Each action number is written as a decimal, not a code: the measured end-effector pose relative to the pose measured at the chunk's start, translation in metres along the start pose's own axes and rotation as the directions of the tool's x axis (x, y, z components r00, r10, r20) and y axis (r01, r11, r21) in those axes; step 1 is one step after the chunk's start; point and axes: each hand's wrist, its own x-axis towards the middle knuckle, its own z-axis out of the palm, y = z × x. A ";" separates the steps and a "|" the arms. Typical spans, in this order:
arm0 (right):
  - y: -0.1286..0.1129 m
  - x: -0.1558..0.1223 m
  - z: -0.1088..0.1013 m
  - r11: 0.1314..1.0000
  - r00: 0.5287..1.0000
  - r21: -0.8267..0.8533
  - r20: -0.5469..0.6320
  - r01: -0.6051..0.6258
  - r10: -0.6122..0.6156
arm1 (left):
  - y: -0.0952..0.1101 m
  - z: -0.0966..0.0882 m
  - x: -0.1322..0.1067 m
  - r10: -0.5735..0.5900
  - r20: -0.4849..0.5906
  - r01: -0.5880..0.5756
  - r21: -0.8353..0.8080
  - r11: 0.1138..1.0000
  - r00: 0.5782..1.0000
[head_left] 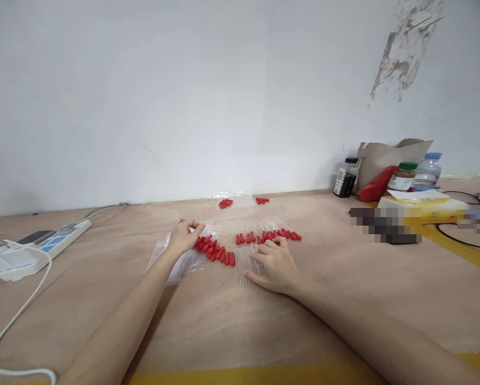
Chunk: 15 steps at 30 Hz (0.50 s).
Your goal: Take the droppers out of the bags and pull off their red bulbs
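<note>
My left hand (184, 236) is closed, thumb and fingers together, at the upper end of a slanting row of red rubber dropper bulbs (211, 249). What it pinches, if anything, I cannot make out. Under that hand lie clear zip bags (179, 267). My right hand (277, 266) rests with fingers apart over a row of thin clear dropper tubes (244, 263), thumb stretched across their lower part. Just beyond its fingers, more red bulbs (245, 238) lie in a line. Several clear tubes (275, 223) extend away from the bulbs on the right.
Near the wall, a clear bag (242, 201) lies between two small groups of red bulbs. A power strip (47, 251) with a white cable is at left. At right stand a dark bottle (345, 179), a grey bag (378, 158), a green-lidded jar (402, 176) and a yellow tissue pack (420, 206).
</note>
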 end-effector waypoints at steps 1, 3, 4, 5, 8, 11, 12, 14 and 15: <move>0.000 0.000 0.000 1.000 1.000 0.000 0.005 0.007 -0.007 | 0.005 0.000 -0.002 0.006 -0.027 -0.005 0.019 1.000 1.000; -0.001 -0.001 -0.001 1.000 1.000 -0.001 0.013 0.015 -0.015 | 0.018 0.001 -0.007 0.059 -0.064 -0.053 0.089 0.995 0.996; -0.001 -0.001 -0.001 1.000 1.000 -0.003 0.016 0.018 -0.018 | 0.027 0.003 -0.010 0.102 -0.063 -0.093 0.133 0.987 0.993; -0.001 -0.001 -0.001 1.000 1.000 -0.005 0.018 0.018 -0.018 | 0.035 0.005 -0.013 0.149 -0.042 -0.139 0.177 0.974 0.988; -0.001 -0.001 -0.001 1.000 0.999 -0.017 0.030 0.021 -0.020 | 0.062 0.016 -0.019 0.221 0.111 -0.242 0.247 0.938 0.969; -0.001 -0.001 -0.002 0.999 0.998 -0.032 0.051 0.023 -0.021 | 0.081 0.030 -0.014 0.098 0.255 -0.173 0.293 0.940 0.962; -0.001 -0.001 -0.003 0.999 0.998 -0.035 0.058 0.023 -0.021 | 0.085 0.034 -0.011 0.039 0.285 -0.130 0.309 0.942 0.958; -0.001 -0.001 -0.004 0.999 0.998 -0.038 0.067 0.020 -0.017 | 0.089 0.043 -0.004 -0.055 0.324 -0.060 0.333 0.941 0.945; -0.001 -0.001 -0.004 0.999 0.997 -0.038 0.069 0.019 -0.016 | 0.090 0.046 -0.001 -0.083 0.333 -0.038 0.342 0.939 0.939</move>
